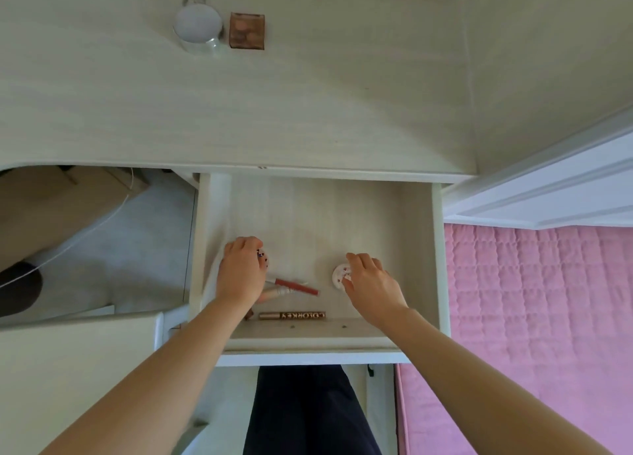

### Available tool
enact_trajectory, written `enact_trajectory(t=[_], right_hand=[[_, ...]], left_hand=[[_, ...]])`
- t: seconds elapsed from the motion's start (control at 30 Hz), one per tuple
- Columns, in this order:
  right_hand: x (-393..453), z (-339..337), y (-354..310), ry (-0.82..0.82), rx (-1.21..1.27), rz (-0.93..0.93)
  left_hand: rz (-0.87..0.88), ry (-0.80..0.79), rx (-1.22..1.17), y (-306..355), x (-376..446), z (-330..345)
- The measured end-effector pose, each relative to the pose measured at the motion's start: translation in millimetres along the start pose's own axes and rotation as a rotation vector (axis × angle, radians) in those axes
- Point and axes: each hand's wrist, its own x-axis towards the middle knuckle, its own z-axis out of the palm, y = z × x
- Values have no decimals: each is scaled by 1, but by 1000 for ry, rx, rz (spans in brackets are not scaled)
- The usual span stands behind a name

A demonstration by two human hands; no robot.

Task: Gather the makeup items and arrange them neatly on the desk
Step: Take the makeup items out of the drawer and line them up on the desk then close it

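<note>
Both my hands reach into the open pale wooden drawer (436, 249) at mid-frame. My left hand (241, 271) curls over a small round white compact (264, 260); my right hand (371, 283) pinches another round white patterned compact (340, 275). Between them lie a red lip-gloss tube (296, 286) and a bronze lettered tube (292, 315). On the pale bench (342, 95), upper frame, sit a glass jar (198, 24) and a brown square palette (247, 30).

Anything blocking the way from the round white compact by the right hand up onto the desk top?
Nothing visible does. The right hand touches the round white compact in the open drawer, nothing lying over it. The desk top beyond the drawer is bare nearby; the glass jar and brown palette sit far back.
</note>
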Motion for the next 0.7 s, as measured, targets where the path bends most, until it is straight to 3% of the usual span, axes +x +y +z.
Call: enact_trajectory(t=[0.13,0.37,0.7], right_hand=[[11,18,10,-64,5,101],[22,36,17,-115,69,166],[17,45,7,-90,115,156]], left_hand=[[-161,-89,30,-12,8,20],[-266,-77,23,-19,10,36],[-251,-46,41,-16,5,38]])
